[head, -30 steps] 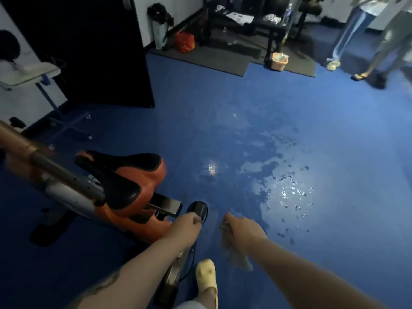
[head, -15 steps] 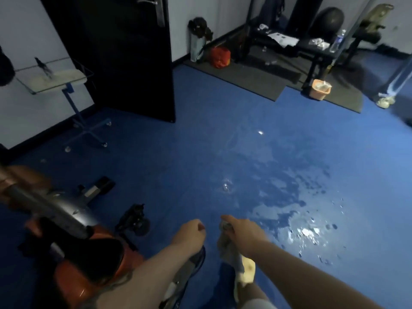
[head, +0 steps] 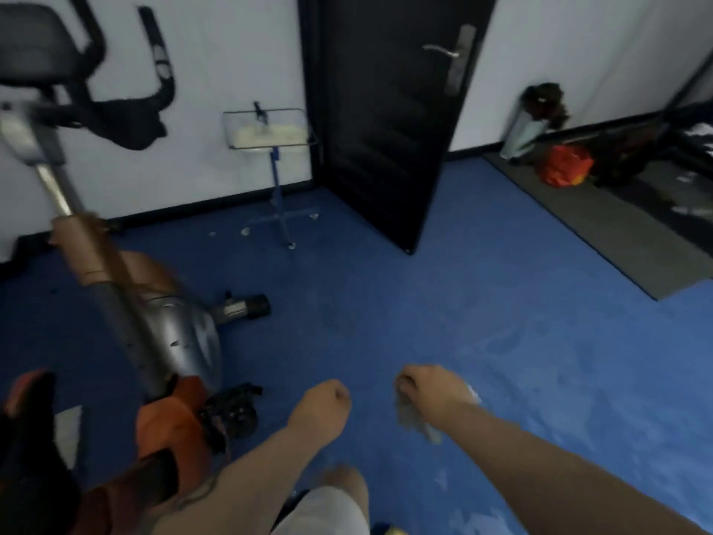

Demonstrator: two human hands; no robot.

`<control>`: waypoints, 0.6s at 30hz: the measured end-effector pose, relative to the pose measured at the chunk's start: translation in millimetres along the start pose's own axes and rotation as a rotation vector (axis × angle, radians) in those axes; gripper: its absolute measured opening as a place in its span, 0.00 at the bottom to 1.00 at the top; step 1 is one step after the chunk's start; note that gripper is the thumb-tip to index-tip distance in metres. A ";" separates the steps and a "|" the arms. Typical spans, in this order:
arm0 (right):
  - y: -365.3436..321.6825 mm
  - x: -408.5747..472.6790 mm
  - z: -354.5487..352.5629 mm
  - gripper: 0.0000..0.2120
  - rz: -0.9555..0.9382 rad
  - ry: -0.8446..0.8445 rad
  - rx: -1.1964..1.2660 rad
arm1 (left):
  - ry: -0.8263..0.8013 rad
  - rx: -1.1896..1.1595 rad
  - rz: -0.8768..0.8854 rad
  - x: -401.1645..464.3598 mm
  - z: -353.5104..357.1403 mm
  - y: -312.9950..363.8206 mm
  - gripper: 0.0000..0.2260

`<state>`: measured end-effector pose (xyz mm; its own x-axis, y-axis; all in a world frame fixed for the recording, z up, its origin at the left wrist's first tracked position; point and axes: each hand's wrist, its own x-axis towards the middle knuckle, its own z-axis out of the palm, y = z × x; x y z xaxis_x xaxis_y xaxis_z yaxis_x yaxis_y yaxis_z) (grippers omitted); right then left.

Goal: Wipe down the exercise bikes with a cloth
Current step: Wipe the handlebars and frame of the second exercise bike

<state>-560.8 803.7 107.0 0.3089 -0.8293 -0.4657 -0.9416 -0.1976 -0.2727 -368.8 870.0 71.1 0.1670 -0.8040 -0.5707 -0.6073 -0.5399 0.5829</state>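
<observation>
The cloth [head: 414, 413] hangs crumpled from the right hand [head: 432, 390], whose fingers are closed around it, low in the near middle above the blue floor [head: 443, 303]. Just left of it the left hand [head: 322, 407] is curled into a fist holding nothing visible. The exercise bike [head: 169, 341] stands at the left, orange and silver. Far beyond, a black door [head: 389, 110] stands ajar.
</observation>
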 end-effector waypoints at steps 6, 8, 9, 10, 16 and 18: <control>-38.9 91.6 -30.7 0.11 -0.238 -0.027 -0.030 | 0.179 -0.136 -0.199 39.9 -53.9 0.6 0.11; -58.9 121.9 -40.2 0.12 -0.311 -0.033 -0.060 | 0.174 -0.163 -0.240 61.1 -63.1 -11.0 0.09; -69.1 137.4 -45.4 0.12 -0.350 -0.035 -0.074 | 0.177 -0.177 -0.253 74.4 -67.5 -15.0 0.08; -78.6 153.3 -50.6 0.12 -0.379 -0.041 -0.078 | 0.183 -0.193 -0.260 90.1 -72.2 -18.4 0.09; -128.9 247.2 -99.5 0.11 -0.469 -0.072 -0.168 | 0.223 -0.208 -0.252 157.1 -149.2 12.4 0.07; -149.4 276.7 -116.9 0.11 -0.510 -0.054 -0.155 | 0.315 -0.215 -0.254 177.8 -181.9 15.7 0.09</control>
<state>-350.3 542.6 117.3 0.7348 -0.5809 -0.3502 -0.6779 -0.6467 -0.3497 -207.3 673.3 84.1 0.5382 -0.6579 -0.5269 -0.3466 -0.7426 0.5731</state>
